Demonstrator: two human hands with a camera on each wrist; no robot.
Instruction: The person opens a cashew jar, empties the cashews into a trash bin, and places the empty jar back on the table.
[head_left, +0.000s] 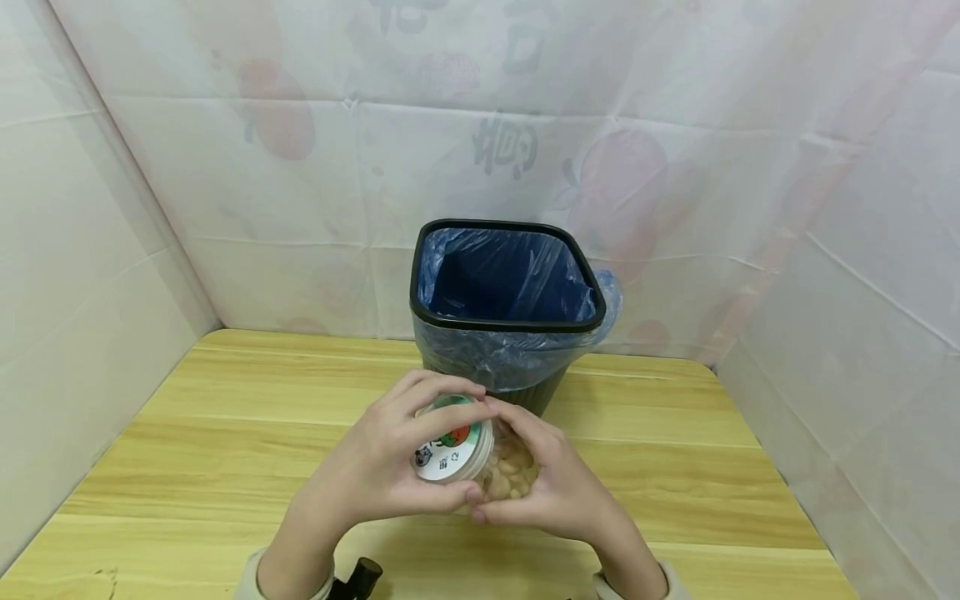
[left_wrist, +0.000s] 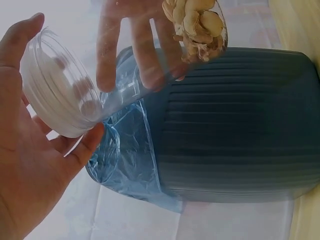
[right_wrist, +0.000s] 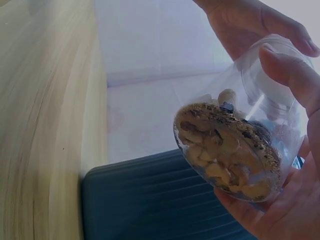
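Note:
A clear plastic jar (right_wrist: pixel 235 150) is held tilted between both hands above the table, in front of the bin. Cashew nuts (head_left: pixel 510 473) lie in its lower part, with dark crumbs among them. The left hand (head_left: pixel 375 462) grips the white screw lid (head_left: pixel 444 462), whose top carries a printed label with a red-orange picture; its thumb and fingers wrap the lid's edge in the left wrist view too. Around the jar's body curl the fingers and thumb of the right hand (head_left: pixel 558 487). The lid sits at the jar's mouth; whether it is loosened, I cannot tell.
Just behind the hands stands a dark ribbed bin (left_wrist: pixel 240 125) with a black rim (head_left: pixel 510 323) and a blue plastic liner (head_left: pixel 487 358) folded over it. The wooden table (head_left: pixel 247 425) is bounded by pale printed cloth (head_left: pixel 337 183). A black object (head_left: pixel 363 575) shows beside the left wrist.

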